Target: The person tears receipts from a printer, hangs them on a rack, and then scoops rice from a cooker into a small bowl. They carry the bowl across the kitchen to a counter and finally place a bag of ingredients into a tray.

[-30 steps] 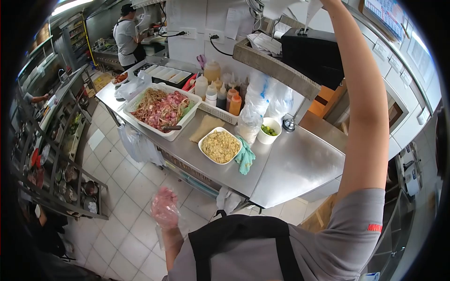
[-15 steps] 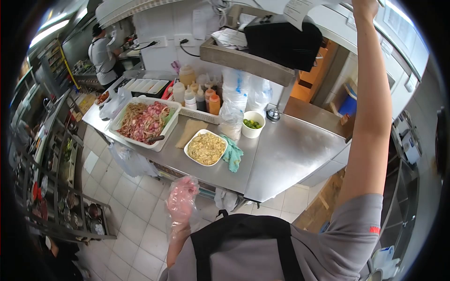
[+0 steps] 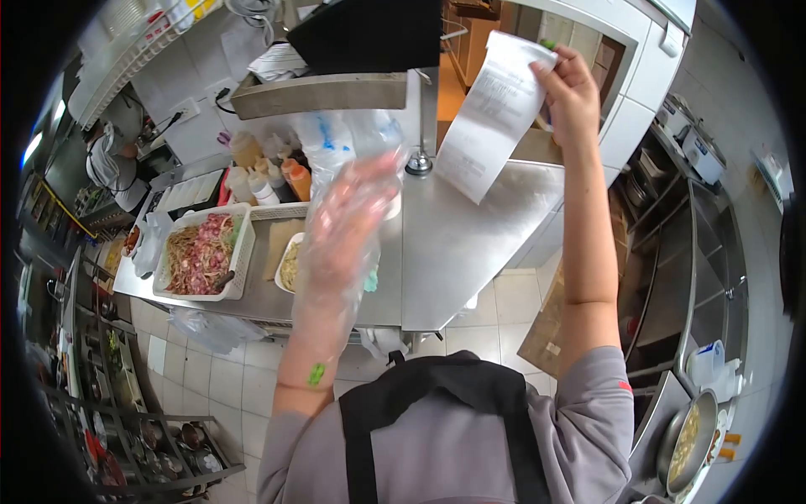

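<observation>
A long printed receipt (image 3: 495, 113) hangs from my right hand (image 3: 573, 92), pinched at its upper right corner between bare thumb and fingers. A small green thing shows just above those fingers. My left hand (image 3: 348, 210), in a loose clear plastic glove (image 3: 327, 269), is raised over the counter with fingers stretched out, somewhat blurred. Nothing shows in it. Below and behind it, a white bowl of yellow chopped food (image 3: 289, 267) is partly hidden. Plastic-wrapped stacks (image 3: 323, 139) stand behind the glove.
On the steel counter (image 3: 453, 260) sits a white basket (image 3: 245, 260) of red and brown shredded food. Squeeze bottles (image 3: 262, 189) line the back. A metal shelf (image 3: 319, 95) holds a black machine (image 3: 361, 34). A person (image 3: 117, 172) stands far left; a pan (image 3: 693, 445) sits lower right.
My right hand has come down from the top edge, holding the receipt. My left hand has risen from below the counter edge to over it. The view has turned right.
</observation>
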`<state>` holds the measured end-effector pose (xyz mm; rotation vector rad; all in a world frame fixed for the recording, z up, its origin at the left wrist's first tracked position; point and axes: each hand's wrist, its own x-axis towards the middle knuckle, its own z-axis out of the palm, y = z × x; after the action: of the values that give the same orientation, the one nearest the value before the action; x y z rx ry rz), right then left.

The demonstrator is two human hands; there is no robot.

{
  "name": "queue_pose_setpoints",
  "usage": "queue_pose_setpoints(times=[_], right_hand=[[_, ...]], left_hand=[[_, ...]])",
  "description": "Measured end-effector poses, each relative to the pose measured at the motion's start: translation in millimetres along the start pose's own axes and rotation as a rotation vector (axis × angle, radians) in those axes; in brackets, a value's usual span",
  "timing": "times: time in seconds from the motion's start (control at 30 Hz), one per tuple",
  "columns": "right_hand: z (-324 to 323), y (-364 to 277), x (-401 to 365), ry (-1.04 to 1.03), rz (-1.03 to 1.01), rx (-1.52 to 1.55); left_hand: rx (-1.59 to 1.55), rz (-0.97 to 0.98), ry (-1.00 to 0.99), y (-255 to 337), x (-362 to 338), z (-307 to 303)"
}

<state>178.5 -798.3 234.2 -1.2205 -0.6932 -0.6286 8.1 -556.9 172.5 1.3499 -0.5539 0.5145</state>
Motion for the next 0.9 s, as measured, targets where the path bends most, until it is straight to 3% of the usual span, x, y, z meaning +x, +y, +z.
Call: queue_pose_setpoints(times=[0.17, 0.33, 0.43, 0.53, 0.6, 0.67, 0.7, 0.8, 0.87, 0.9], right_hand=[[-24.4, 50.0, -45.7, -0.140, 0.244, 0.042], [-26.9, 120.9, -56.9, -0.350, 0.568, 0.306], [-27.5, 180.3, -57.5, -0.569, 0.670, 0.224], [-35.1, 269.3, -74.4, -0.823, 0.596, -0.062], [-42.4, 309.2, -87.0, -0.935, 0.621, -0.020], [-47.6, 336.2, -104.0, -0.926, 0.701, 0.302], [-53.3, 369.2, -111.7, -1.024, 0.691, 0.245], [-68.3, 366.5, -110.1, -1.041, 0.802, 0.254], [-83.5, 385.2, -112.2, -1.081, 0.719, 0.146], [-92.5, 381.1, -107.0, -0.972, 0.634, -0.201]], left_hand=[[0.373, 0.133, -0.064, -61.1, 37.2, 38.1], [0.250, 0.008, 0.095, -118.6, 36.7, 50.3], [0.154, -0.148, 0.238, -154.4, 36.8, 52.0], [0.175, -0.223, 0.383, -208.7, 33.8, 50.6], [0.195, -0.193, 0.441, -250.8, 30.5, 57.3], [0.176, -0.211, 0.330, -283.6, 29.2, 71.7], [0.184, -0.220, 0.357, -305.1, 25.9, 77.5], [-0.070, -0.306, 0.362, -364.5, 19.6, 87.4], [-0.136, -0.500, 0.437, -393.6, 12.4, 91.4], [-0.172, -0.474, 0.456, -416.2, 2.2, 86.0]])
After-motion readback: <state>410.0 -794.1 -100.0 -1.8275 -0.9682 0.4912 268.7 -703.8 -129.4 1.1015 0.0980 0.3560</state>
